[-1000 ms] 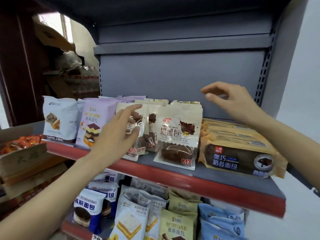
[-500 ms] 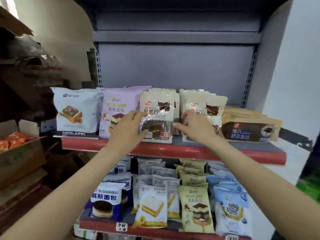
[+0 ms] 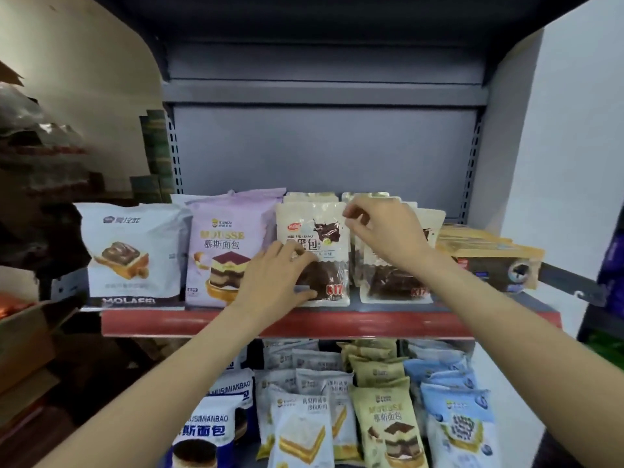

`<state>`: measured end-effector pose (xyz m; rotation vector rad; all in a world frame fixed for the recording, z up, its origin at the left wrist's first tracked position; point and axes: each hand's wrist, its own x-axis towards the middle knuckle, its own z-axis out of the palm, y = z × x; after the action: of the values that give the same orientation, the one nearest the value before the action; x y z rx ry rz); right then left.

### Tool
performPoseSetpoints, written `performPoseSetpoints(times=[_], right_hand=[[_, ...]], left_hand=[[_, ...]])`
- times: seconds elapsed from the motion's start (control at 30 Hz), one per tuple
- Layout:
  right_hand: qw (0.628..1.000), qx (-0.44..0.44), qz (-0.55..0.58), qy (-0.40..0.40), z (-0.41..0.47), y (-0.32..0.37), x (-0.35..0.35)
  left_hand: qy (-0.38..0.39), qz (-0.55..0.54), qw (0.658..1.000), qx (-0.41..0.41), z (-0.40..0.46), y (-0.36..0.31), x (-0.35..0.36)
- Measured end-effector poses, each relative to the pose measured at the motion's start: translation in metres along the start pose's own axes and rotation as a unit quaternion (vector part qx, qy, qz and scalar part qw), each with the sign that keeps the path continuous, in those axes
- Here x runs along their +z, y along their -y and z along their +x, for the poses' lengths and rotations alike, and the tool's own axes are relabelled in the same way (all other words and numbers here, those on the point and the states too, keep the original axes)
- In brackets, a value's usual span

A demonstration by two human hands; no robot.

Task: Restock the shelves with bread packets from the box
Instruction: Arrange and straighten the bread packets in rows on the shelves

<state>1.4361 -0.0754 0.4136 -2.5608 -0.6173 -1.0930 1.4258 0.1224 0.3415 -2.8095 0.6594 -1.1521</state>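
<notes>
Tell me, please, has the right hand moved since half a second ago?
Yes. The right hand has risen from the red shelf edge to the top corner of the cream chocolate bread packet.

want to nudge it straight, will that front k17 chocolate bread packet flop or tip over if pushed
The K17 chocolate bread packet looks like thin glossy film, so it probably crumples rather than slides stiffly. It stands upright on a narrow base, so a high push may tip it back onto the packets behind. The left hand steadies its lower edge while the right hand works near its top.
</notes>
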Motion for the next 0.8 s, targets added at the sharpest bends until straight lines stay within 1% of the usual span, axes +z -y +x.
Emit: performPoseSetpoints(times=[0.07, 0.17, 0.2, 0.23, 0.27, 0.3, 0.37, 0.43, 0.5, 0.57, 0.67, 0.8], right_hand=[[0.999, -0.035, -0.025, 0.024, 0.025, -0.004, -0.004], [0.994, -0.053, -0.058, 0.074, 0.064, -0.011, -0.004], [0.992, -0.051, -0.059, 0.102, 0.075, -0.013, -0.003], [0.988, -0.047, -0.058, 0.137, 0.086, -0.014, -0.001], [0.982, -0.044, -0.060, 0.176, 0.095, -0.015, 0.002], [0.974, -0.044, -0.064, 0.214, 0.103, -0.016, 0.006], [0.959, -0.053, -0.072, 0.269, 0.115, -0.018, 0.013], [0.949, -0.073, -0.077, 0.296, 0.124, -0.019, 0.022], [0.944, -0.088, -0.078, 0.308, 0.133, -0.020, 0.029], [0.939, -0.097, -0.070, 0.322, 0.139, -0.022, 0.033], [0.938, -0.113, -0.023, 0.328, 0.145, -0.023, 0.036], [0.955, -0.120, 0.013, 0.272, 0.143, -0.016, 0.047]], left_hand=[[-0.056, 0.005, 0.998, 0.026, 0.007, 0.007, -0.004], [-0.163, 0.003, 0.986, 0.045, 0.027, 0.028, -0.022], [-0.180, -0.001, 0.983, 0.045, 0.036, 0.036, -0.028], [-0.181, -0.004, 0.983, 0.040, 0.045, 0.045, -0.034], [-0.165, -0.007, 0.986, 0.027, 0.054, 0.053, -0.039], [-0.133, -0.012, 0.991, 0.011, 0.062, 0.059, -0.044], [-0.036, -0.023, 0.999, -0.020, 0.074, 0.069, -0.050], [0.062, -0.014, 0.997, -0.034, 0.081, 0.075, -0.053], [0.118, 0.005, 0.993, -0.031, 0.086, 0.078, -0.054], [0.128, -0.010, 0.991, -0.030, 0.089, 0.079, -0.051], [0.102, -0.044, 0.994, -0.017, 0.092, 0.080, -0.049], [0.077, -0.048, 0.996, -0.015, 0.090, 0.082, -0.044]])
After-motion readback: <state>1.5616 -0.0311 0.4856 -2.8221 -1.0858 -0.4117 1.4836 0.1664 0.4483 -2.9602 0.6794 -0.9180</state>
